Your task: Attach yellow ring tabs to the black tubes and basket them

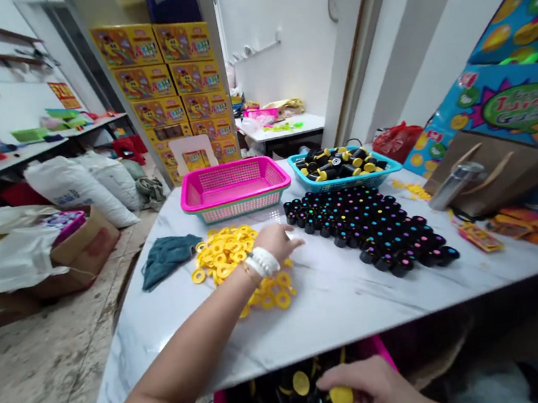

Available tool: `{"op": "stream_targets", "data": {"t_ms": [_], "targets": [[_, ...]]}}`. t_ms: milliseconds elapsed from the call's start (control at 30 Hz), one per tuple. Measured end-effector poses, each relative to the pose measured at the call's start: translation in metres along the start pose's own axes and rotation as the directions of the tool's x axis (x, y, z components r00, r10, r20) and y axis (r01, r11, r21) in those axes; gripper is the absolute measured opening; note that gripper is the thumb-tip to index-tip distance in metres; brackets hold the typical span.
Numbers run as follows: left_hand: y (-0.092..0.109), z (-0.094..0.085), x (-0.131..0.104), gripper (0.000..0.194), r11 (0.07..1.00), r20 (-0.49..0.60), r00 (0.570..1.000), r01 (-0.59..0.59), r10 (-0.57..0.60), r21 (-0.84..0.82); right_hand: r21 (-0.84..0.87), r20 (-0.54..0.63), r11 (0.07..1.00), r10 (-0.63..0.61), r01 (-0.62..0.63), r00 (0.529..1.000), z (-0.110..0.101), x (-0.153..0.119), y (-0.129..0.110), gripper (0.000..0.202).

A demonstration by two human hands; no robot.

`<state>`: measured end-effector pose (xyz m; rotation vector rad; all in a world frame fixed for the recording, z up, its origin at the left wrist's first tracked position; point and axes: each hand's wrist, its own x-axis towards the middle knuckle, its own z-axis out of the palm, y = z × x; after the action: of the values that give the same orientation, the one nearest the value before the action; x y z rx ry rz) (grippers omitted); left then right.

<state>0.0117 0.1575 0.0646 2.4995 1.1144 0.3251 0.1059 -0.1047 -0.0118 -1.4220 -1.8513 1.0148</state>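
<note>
The person works at a marble-patterned table. Right of it stands a blue carton reading "Juicy", its next word unclear; the lettering on the stacked yellow boxes is too blurred to read. A pink basket and a blue basket sit along the far edge. Toward the right edge stand rows of black pieces. The left hand, thumb and forefinger parted, is over the right side of the yellow rings; whether it holds anything cannot be told. Below the near edge, the right hand pinches a black-and-yellow piece by its yellow end, probably light, stiff and smooth, easiest gripped around its rim.
</note>
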Motion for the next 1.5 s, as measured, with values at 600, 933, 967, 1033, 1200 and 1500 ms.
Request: {"op": "stream_targets", "data": {"t_ms": [600, 933, 967, 1033, 1200, 1500], "targets": [[0.003, 0.021, 0.025, 0.026, 0.999, -0.144, 0.989, -0.027, 0.030, 0.019, -0.690, -0.153, 0.715, -0.293, 0.109, 0.944, -0.040, 0.103, -0.006, 0.028], [0.023, 0.059, -0.040, 0.048, 0.976, -0.031, 0.989, -0.144, 0.141, -0.162, -0.415, -0.264, 0.910, -0.138, 0.016, 0.955, -0.082, 0.060, 0.006, 0.022], [0.020, 0.061, -0.038, 0.056, 0.975, -0.023, 0.993, -0.119, 0.117, -0.188, -0.407, -0.322, 0.912, -0.093, -0.049, 0.942, -0.079, 0.063, 0.007, 0.022], [0.014, 0.064, -0.033, 0.055, 0.974, -0.008, 0.994, -0.105, 0.106, -0.198, -0.447, -0.409, 0.876, -0.022, -0.179, 0.912, -0.069, 0.072, 0.008, 0.023], [0.004, 0.065, -0.026, 0.024, 0.973, -0.057, 0.983, -0.181, 0.174, -0.146, -0.558, -0.435, 0.811, -0.106, -0.175, 0.894, -0.050, 0.089, 0.006, 0.014], [0.008, 0.062, -0.030, 0.029, 0.963, 0.011, 0.976, -0.212, 0.217, -0.164, -0.232, -0.540, 0.956, 0.026, -0.178, 0.842, -0.095, 0.085, 0.014, 0.023]]}}
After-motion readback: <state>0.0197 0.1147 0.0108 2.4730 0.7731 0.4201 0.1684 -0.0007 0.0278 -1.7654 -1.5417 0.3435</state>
